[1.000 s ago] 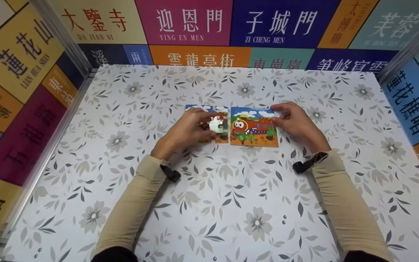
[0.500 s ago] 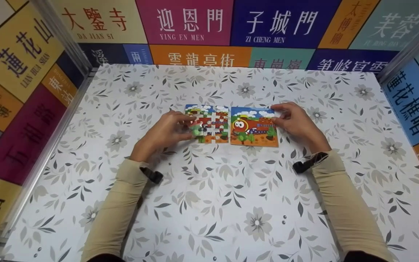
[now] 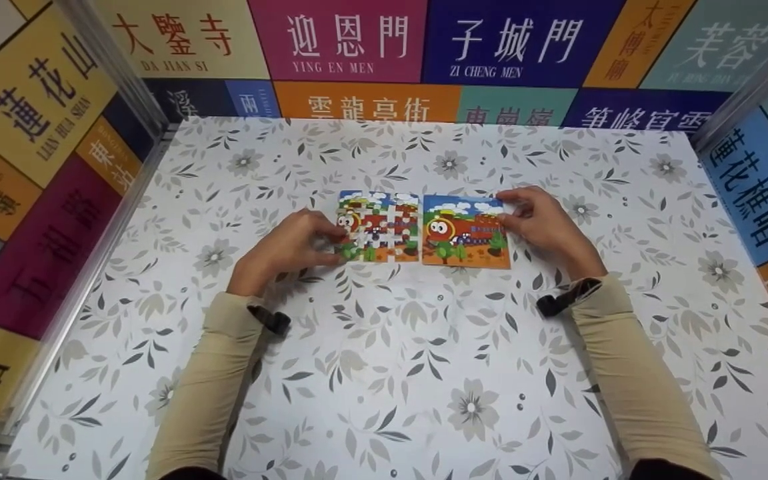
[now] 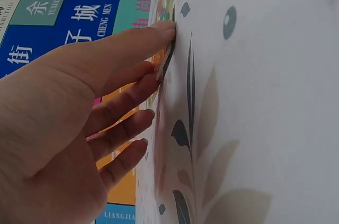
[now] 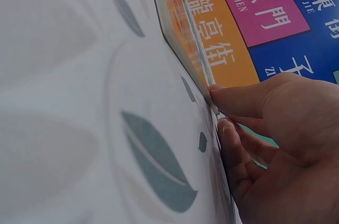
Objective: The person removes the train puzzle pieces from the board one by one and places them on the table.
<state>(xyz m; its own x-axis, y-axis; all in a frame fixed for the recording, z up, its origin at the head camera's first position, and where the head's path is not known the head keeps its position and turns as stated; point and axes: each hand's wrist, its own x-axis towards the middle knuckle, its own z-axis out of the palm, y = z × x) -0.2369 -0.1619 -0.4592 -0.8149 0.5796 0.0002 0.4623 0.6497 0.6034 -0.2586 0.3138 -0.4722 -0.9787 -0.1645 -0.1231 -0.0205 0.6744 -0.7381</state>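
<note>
On the floral tabletop lies a small jigsaw puzzle (image 3: 379,230) of a red cartoon train, with pale gaps between its pieces. My left hand (image 3: 297,243) is at its left side, thumb and forefinger pinching an edge piece (image 3: 346,223). In the left wrist view the thumb (image 4: 159,33) lies on the puzzle's edge, and the other fingers are spread beside it. Just right of the puzzle is a square picture card (image 3: 466,230) with the same train. My right hand (image 3: 544,223) pinches that card by its right edge, seen in the right wrist view at its thumb (image 5: 233,99).
The white table (image 3: 384,373) has grey leaves and flowers on it. Behind it stands a panel of coloured signs (image 3: 344,47), with similar panels at the left (image 3: 37,133) and right (image 3: 757,193).
My left hand has moved left from over the puzzle to its left edge, uncovering the pieces, including the train's face. My right hand and the card have stayed in place.
</note>
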